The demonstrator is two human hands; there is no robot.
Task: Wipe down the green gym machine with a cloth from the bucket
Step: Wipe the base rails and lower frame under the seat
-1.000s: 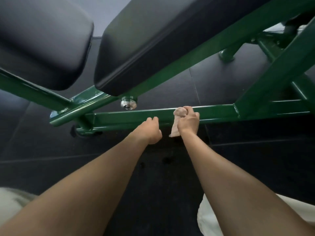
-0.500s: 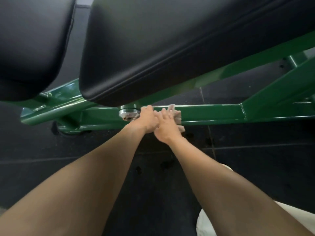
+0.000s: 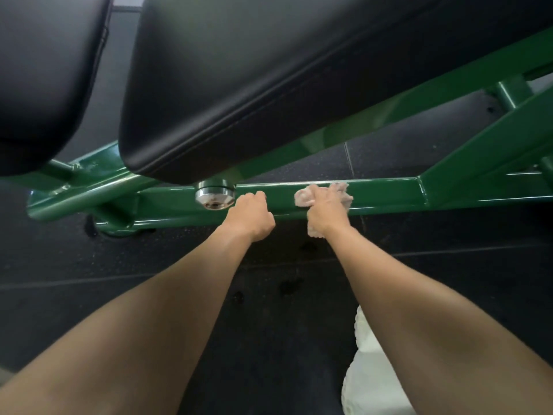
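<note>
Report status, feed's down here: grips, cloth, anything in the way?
Left grip curled, against green bar. Right grip clutching cloth against bar. Chrome knob just left of left grip; black pad overhangs.

Person's right hand (image 3: 327, 215) presses bunched pinkish cloth (image 3: 302, 197) against lower horizontal bar (image 3: 386, 194) of green gym machine (image 3: 89, 187); cloth end hangs below wrist. Left hand (image 3: 251, 215), fingers curled, grips same bar nearby, apart from cloth. Chrome knob (image 3: 215, 196) sits just left of left hand, under edge of large black pad (image 3: 269, 85). Second black pad (image 3: 45, 70) fills upper left. Diagonal green strut (image 3: 484, 145) meets bar at right. Dark rubber floor (image 3: 119, 265) beneath; white fabric (image 3: 368, 369) at lower right edge.
</note>
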